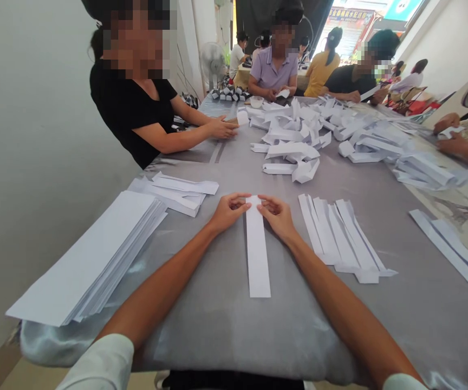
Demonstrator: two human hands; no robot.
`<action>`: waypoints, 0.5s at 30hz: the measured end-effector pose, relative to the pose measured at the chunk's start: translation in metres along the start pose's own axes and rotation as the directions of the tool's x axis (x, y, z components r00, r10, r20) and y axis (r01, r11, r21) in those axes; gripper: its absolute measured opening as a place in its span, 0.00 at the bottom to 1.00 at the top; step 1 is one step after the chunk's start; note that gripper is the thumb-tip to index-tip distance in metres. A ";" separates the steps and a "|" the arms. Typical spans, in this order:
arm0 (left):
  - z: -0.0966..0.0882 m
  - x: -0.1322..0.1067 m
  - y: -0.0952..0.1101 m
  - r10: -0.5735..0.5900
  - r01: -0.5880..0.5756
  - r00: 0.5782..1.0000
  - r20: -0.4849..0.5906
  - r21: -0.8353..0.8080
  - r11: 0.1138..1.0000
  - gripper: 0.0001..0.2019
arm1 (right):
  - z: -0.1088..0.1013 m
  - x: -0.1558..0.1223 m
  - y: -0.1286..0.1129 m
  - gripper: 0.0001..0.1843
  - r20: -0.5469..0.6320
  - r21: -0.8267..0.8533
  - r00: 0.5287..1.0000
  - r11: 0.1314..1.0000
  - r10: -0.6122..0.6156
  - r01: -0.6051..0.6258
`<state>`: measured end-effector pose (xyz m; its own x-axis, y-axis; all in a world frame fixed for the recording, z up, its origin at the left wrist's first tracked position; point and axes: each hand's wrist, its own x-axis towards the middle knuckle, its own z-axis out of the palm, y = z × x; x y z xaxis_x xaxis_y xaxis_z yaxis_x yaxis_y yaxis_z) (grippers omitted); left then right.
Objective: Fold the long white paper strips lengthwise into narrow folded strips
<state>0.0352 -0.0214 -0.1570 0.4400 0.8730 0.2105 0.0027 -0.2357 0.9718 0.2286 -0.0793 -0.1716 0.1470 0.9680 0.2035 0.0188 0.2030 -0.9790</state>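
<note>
A narrow white folded paper strip (259,254) lies lengthwise in front of me on the grey tablecloth (226,325). At its far end, my left hand (229,210) pinches the left edge between thumb and fingers. My right hand (275,212) grips the same end from the right, thumb on top. The strip's near end rests flat on the cloth. To the right of my right hand lies a row of several folded strips (339,235). Left of my left hand, a few more folded strips (183,192) lie beside a thick stack of flat white sheets (90,254).
A large heap of folded white paper pieces (294,135) covers the table's far middle and right. Two more strips (453,249) lie far right. A co-worker in black (136,116) sits at the left edge; other people work along the far side. A fan (213,59) stands behind.
</note>
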 end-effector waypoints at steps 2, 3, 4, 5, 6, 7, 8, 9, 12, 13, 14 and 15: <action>-0.001 0.000 -0.001 -0.011 0.011 1.000 0.014 -0.023 1.000 0.28 | 0.000 0.000 -0.001 0.30 0.003 0.013 1.000 1.000 0.019 -0.019; -0.001 0.000 -0.001 -0.015 0.016 1.000 0.021 -0.028 0.999 0.27 | 0.001 0.000 -0.001 0.30 0.000 0.013 1.000 0.999 0.029 -0.029; -0.001 0.000 -0.002 -0.017 0.018 0.999 0.027 -0.029 0.999 0.27 | 0.001 0.000 -0.002 0.30 -0.004 0.011 0.999 0.999 0.039 -0.039; -0.001 0.000 -0.002 -0.016 0.017 0.999 0.032 -0.025 1.000 0.27 | 0.001 -0.001 -0.002 0.29 -0.007 0.004 0.999 0.999 0.047 -0.047; -0.001 0.000 -0.002 -0.013 0.014 0.999 0.035 -0.016 1.000 0.27 | 0.001 -0.001 -0.001 0.28 -0.010 -0.006 0.999 0.999 0.054 -0.054; -0.001 0.000 -0.002 -0.009 0.009 0.999 0.035 -0.003 1.000 0.28 | 0.001 -0.001 -0.001 0.27 -0.011 -0.020 0.998 0.998 0.057 -0.057; -0.001 0.000 -0.001 -0.004 0.004 0.999 0.035 0.012 1.000 0.28 | 0.001 0.000 -0.001 0.25 -0.012 -0.035 0.998 0.998 0.054 -0.055; 0.000 0.000 -0.001 -0.001 0.000 0.999 0.037 0.028 1.000 0.29 | 0.001 0.000 -0.001 0.24 -0.013 -0.052 0.999 0.998 0.045 -0.046; 0.001 0.000 -0.001 0.016 -0.021 0.999 0.045 0.097 0.995 0.26 | 0.000 0.000 -0.002 0.19 -0.028 -0.103 1.000 0.995 -0.011 0.008; 0.002 0.000 0.000 0.025 -0.031 0.999 0.047 0.133 0.991 0.24 | 0.000 0.000 -0.002 0.18 -0.041 -0.121 0.999 0.992 -0.032 0.027; 0.002 0.001 0.000 0.036 -0.043 0.998 0.042 0.175 0.984 0.22 | 0.000 0.000 -0.003 0.17 -0.054 -0.138 0.997 0.990 -0.050 0.042; 0.003 0.001 0.000 0.053 -0.059 0.998 0.031 0.221 0.974 0.21 | 0.000 0.001 -0.004 0.16 -0.067 -0.152 0.996 0.987 -0.063 0.053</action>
<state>0.0382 -0.0214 -0.1574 0.4675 0.8454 0.2583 0.1750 -0.3750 0.9104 0.2285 -0.0794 -0.1678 0.2113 0.9411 0.2639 0.1766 0.2288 -0.9573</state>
